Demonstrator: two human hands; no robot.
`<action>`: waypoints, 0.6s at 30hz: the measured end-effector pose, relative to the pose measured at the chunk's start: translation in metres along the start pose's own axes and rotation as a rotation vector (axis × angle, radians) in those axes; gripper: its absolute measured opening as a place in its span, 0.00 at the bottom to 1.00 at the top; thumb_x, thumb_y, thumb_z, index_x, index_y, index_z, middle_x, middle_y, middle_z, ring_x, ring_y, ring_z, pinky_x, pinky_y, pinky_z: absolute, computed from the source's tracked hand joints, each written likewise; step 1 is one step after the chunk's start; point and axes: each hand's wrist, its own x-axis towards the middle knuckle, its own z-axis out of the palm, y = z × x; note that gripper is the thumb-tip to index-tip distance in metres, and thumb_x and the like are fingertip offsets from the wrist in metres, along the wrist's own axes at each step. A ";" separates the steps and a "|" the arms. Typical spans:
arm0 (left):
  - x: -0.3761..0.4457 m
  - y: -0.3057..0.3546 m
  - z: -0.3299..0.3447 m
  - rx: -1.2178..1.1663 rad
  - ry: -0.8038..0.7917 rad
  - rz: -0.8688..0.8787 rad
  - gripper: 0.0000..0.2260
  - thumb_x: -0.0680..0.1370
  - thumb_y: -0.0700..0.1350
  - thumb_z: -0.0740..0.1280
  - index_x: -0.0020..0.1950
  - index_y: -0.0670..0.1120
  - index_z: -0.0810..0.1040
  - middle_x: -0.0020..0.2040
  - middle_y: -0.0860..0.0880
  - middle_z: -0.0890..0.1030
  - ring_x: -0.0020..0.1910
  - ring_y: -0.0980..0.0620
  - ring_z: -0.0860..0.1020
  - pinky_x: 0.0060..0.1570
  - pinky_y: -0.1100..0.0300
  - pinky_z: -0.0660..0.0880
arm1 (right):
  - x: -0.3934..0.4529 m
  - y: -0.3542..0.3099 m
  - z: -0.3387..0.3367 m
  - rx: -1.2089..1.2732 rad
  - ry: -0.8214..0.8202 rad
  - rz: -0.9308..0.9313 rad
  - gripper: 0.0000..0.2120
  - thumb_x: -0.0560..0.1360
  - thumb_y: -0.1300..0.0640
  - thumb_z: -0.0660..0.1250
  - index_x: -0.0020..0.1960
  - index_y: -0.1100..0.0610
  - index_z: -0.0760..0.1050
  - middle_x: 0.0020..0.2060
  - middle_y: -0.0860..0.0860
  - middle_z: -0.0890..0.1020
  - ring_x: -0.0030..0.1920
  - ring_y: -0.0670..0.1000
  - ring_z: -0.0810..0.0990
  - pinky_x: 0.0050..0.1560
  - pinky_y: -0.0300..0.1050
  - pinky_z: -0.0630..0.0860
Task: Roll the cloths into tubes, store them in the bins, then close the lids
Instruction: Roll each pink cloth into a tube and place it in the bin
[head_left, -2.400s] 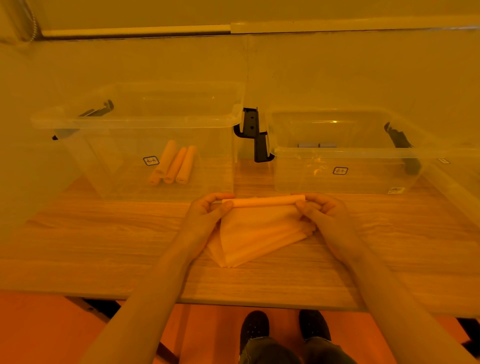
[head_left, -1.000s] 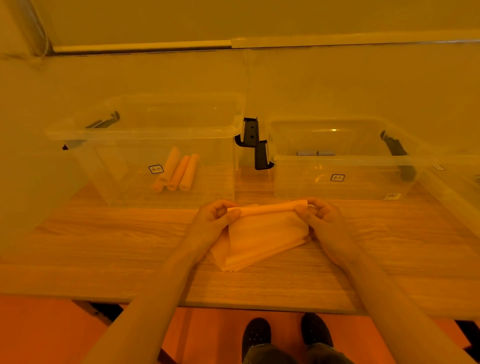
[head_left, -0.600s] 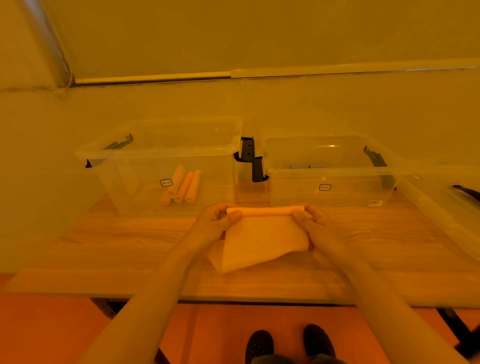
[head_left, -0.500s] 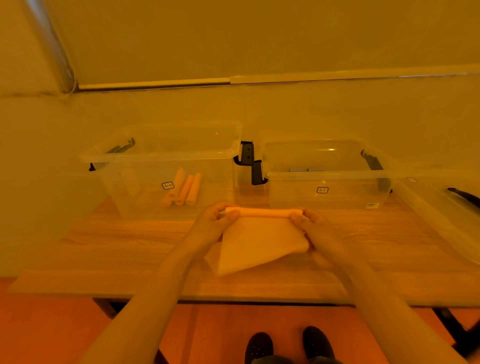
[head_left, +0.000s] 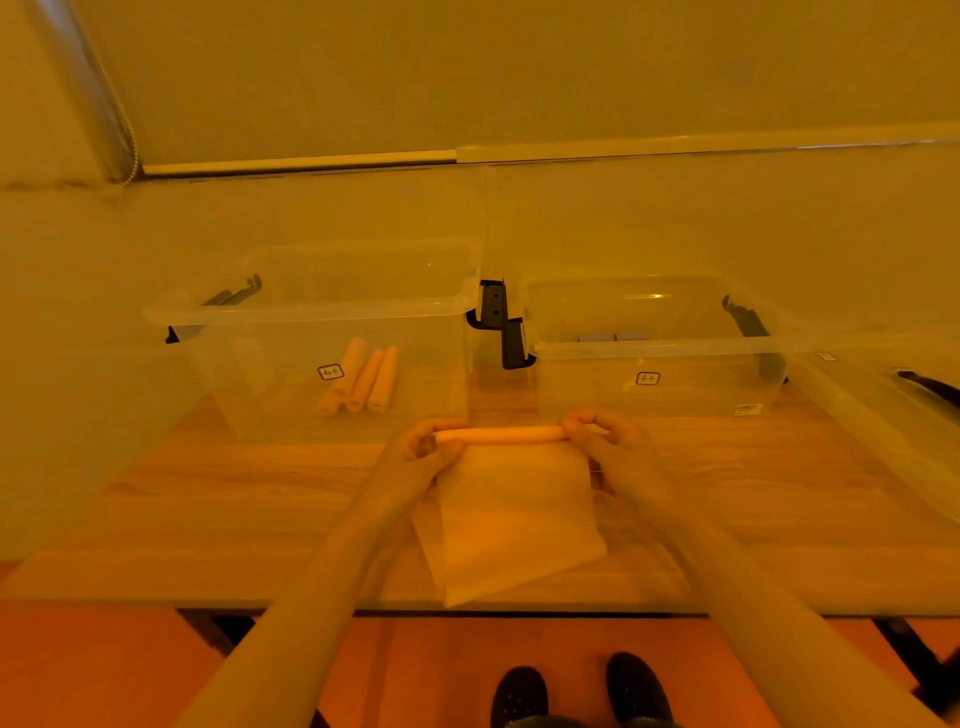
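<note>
Cloth (head_left: 511, 514) now hanging longer from the roll, both hands' (head_left: 423, 451) grip unchanged.

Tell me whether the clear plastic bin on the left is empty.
Not empty: the left clear plastic bin holds three rolled orange cloth tubes on its floor.

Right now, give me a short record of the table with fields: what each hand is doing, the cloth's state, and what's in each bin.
left hand: left hand pinches the left end of the rolled cloth edge
right hand: right hand pinches the right end
cloth: cloth partly rolled, far edge a tube, the rest flat on the wooden table
left bin: left bin open, holds three rolled cloths
right bin: right bin open, no rolled cloths seen
</note>
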 end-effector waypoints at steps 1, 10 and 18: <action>-0.001 -0.004 0.000 -0.023 0.025 -0.013 0.07 0.78 0.47 0.66 0.52 0.58 0.80 0.54 0.49 0.80 0.51 0.47 0.79 0.50 0.50 0.78 | 0.003 0.002 0.002 -0.028 0.005 -0.005 0.04 0.78 0.52 0.65 0.51 0.50 0.77 0.41 0.49 0.80 0.37 0.46 0.78 0.29 0.35 0.73; 0.000 -0.029 -0.006 -0.107 0.113 0.018 0.06 0.75 0.44 0.70 0.51 0.51 0.81 0.44 0.51 0.85 0.44 0.53 0.83 0.40 0.59 0.78 | 0.020 0.027 0.000 -0.014 -0.063 -0.063 0.16 0.75 0.53 0.68 0.62 0.49 0.76 0.51 0.52 0.82 0.44 0.52 0.85 0.37 0.47 0.81; 0.005 -0.034 -0.006 -0.205 0.079 0.008 0.07 0.76 0.39 0.69 0.53 0.48 0.80 0.44 0.46 0.85 0.42 0.50 0.83 0.38 0.57 0.79 | 0.020 0.036 0.000 0.070 -0.065 -0.087 0.10 0.76 0.55 0.67 0.57 0.51 0.78 0.43 0.54 0.84 0.37 0.52 0.83 0.32 0.44 0.78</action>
